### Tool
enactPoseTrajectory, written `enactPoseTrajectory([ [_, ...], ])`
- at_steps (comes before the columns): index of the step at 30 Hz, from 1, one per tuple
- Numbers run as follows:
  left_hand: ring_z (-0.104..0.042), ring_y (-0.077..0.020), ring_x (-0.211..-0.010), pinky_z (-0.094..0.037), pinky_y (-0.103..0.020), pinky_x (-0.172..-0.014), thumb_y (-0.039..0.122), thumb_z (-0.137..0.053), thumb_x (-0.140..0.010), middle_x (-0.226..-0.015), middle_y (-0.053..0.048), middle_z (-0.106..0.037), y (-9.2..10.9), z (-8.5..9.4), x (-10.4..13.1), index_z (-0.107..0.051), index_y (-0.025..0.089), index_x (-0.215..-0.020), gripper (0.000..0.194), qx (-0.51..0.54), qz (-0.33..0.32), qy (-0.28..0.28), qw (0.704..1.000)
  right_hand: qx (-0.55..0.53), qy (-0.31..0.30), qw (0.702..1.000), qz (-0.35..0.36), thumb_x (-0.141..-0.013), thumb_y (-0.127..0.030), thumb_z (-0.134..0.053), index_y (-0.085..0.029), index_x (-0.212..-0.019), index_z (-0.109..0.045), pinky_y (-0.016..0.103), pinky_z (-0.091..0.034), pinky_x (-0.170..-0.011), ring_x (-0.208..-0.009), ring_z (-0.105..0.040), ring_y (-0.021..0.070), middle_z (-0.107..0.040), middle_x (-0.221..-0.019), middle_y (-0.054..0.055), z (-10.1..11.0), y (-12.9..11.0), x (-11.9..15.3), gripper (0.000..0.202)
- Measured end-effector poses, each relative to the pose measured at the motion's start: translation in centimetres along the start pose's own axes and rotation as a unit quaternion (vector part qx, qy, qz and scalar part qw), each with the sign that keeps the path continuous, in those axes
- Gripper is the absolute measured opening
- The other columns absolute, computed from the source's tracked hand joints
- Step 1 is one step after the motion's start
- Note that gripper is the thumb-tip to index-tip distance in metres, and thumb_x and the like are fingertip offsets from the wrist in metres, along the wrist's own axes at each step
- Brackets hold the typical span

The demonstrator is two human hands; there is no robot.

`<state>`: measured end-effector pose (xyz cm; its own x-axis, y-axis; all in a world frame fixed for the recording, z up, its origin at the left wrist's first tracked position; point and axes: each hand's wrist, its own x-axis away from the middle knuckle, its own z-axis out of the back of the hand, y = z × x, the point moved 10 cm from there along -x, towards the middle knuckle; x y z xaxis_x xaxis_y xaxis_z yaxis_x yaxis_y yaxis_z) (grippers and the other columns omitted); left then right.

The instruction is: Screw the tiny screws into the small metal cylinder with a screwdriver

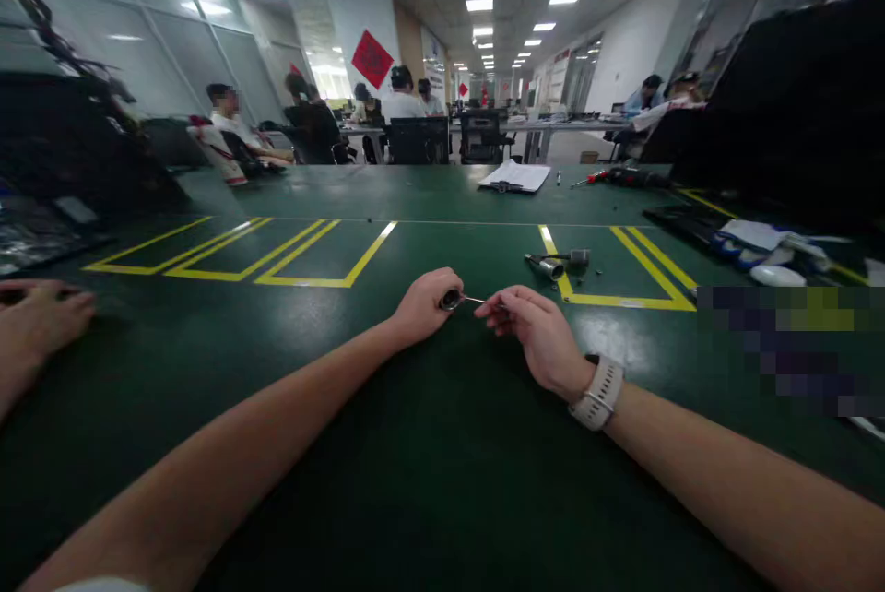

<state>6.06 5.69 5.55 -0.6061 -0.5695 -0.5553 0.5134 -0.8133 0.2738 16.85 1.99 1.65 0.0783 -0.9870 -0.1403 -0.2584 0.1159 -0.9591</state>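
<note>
My left hand (423,304) is wrapped round a metal cylinder (451,299), its round dark opening facing right. Most of the cylinder is hidden in the fist. Between thumb and fingers, my right hand (529,325) pinches a thin metal rod (474,300). The rod's tip reaches the rim of the cylinder; whether it goes inside I cannot tell. A pale watch strap is on my right wrist. Just beyond the right hand lie a silver metal cylinder (551,269) and a dark cylindrical part with a narrow shaft (577,256), with several tiny dark pieces beside them.
Yellow tape outlines (304,282) mark the green table (442,463). Another person's hand (45,325) rests at the left edge. Farther back lie a clipboard with papers (515,177) and a red-tipped tool (595,177). White-and-blue gloves (767,242) lie at right. People sit beyond the table.
</note>
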Motion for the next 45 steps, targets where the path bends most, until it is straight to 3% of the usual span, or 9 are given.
enactPoseTrajectory([
  [6, -0.048, -0.0138, -0.066, -0.034, -0.025, -0.061, 0.007, -0.051, -0.075, -0.068, 0.0, -0.05, 0.1, -0.5, 0.2, -0.052, 0.016, -0.071, 0.01, -0.083, 0.001, -0.012, 0.996, 0.257, -0.032, 0.957, 0.13, -0.086, -0.026, -0.047, -0.017, -0.08, -0.063, 0.03, -0.039, -0.065, -0.071, -0.053, 0.0155, -0.06, -0.077, 0.003, -2.1, -3.2, 1.8, 0.02],
  [9, -0.049, -0.0144, -0.067, -0.034, -0.026, -0.062, 0.006, -0.05, -0.074, -0.071, -0.001, -0.052, 0.2, -0.6, 0.3, -0.052, 0.016, -0.073, 0.01, -0.108, -0.008, -0.02, 0.994, 0.3, -0.042, 0.942, 0.143, -0.087, -0.026, -0.047, -0.017, -0.081, -0.063, 0.031, -0.038, -0.064, -0.069, -0.052, 0.0156, -0.059, -0.074, 0.002, -2.5, -3.7, 2.1, 0.019],
  [16, -0.048, -0.0132, -0.067, -0.035, -0.026, -0.062, 0.009, -0.051, -0.077, -0.07, 0.0, -0.05, 0.2, -0.3, 0.4, -0.051, 0.016, -0.072, 0.009, -0.057, -0.01, -0.01, 0.998, 0.087, -0.035, 0.995, 0.023, -0.082, -0.028, -0.049, -0.018, -0.075, -0.064, 0.032, -0.041, -0.066, -0.072, -0.056, 0.0165, -0.067, -0.08, 0.005, -0.7, -1.4, 0.6, 0.019],
  [24, -0.045, -0.0112, -0.062, -0.034, -0.024, -0.058, 0.012, -0.053, -0.078, -0.068, 0.001, -0.048, 0.0, 0.1, 0.1, -0.049, 0.016, -0.069, 0.011, 0.019, -0.009, 0.014, 1.0, -0.082, -0.008, 0.993, -0.08, -0.077, -0.027, -0.054, -0.017, -0.073, -0.061, 0.029, -0.038, -0.061, -0.066, -0.055, 0.0141, -0.069, -0.078, 0.005, 0.0, 0.7, 0.0, 0.013],
  [28, -0.046, -0.0115, -0.063, -0.035, -0.024, -0.058, 0.01, -0.052, -0.077, -0.068, 0.001, -0.048, -0.3, 0.1, 0.1, -0.049, 0.016, -0.069, 0.011, -0.001, 0.007, 0.011, 1.0, -0.043, -0.004, 0.998, -0.041, -0.079, -0.029, -0.052, -0.018, -0.075, -0.06, 0.029, -0.039, -0.062, -0.068, -0.055, 0.0147, -0.068, -0.082, 0.005, 0.1, 0.1, 0.1, 0.015],
  [31, -0.047, -0.0123, -0.064, -0.034, -0.024, -0.059, 0.007, -0.052, -0.075, -0.068, 0.001, -0.049, -0.4, -0.2, 0.1, -0.049, 0.016, -0.068, 0.011, -0.036, 0.017, -0.001, 0.999, 0.092, -0.02, 0.995, 0.037, -0.083, -0.03, -0.049, -0.018, -0.077, -0.061, 0.031, -0.04, -0.064, -0.073, -0.055, 0.0161, -0.066, -0.084, 0.005, -0.7, -1.5, 0.6, 0.018],
  [34, -0.048, -0.0134, -0.065, -0.034, -0.026, -0.06, 0.006, -0.051, -0.074, -0.069, 0.0, -0.05, -0.1, -0.5, 0.2, -0.051, 0.016, -0.07, 0.011, -0.079, 0.009, -0.015, 0.997, 0.258, -0.05, 0.958, 0.114, -0.086, -0.029, -0.046, -0.018, -0.081, -0.063, 0.032, -0.039, -0.065, -0.072, -0.053, 0.0165, -0.06, -0.078, 0.004, -2.3, -3.1, 1.6, 0.02],
  [37, -0.048, -0.014, -0.066, -0.034, -0.027, -0.061, 0.006, -0.051, -0.074, -0.069, 0.0, -0.051, 0.1, -0.6, 0.3, -0.052, 0.016, -0.072, 0.01, -0.106, -0.003, -0.019, 0.994, 0.329, -0.062, 0.931, 0.146, -0.087, -0.027, -0.046, -0.018, -0.082, -0.062, 0.032, -0.038, -0.065, -0.07, -0.052, 0.0165, -0.058, -0.074, 0.002, -3.0, -3.8, 2.1, 0.019],
  [45, -0.047, -0.0126, -0.065, -0.035, -0.025, -0.061, 0.013, -0.052, -0.079, -0.07, 0.0, -0.051, -0.2, -0.1, 0.2, -0.051, 0.016, -0.069, 0.011, -0.037, 0.012, -0.002, 0.999, 0.046, -0.041, 0.998, 0.002, -0.081, -0.029, -0.051, -0.018, -0.074, -0.063, 0.031, -0.04, -0.066, -0.072, -0.056, 0.0157, -0.068, -0.083, 0.005, -0.5, -1.0, 0.2, 0.018],
])
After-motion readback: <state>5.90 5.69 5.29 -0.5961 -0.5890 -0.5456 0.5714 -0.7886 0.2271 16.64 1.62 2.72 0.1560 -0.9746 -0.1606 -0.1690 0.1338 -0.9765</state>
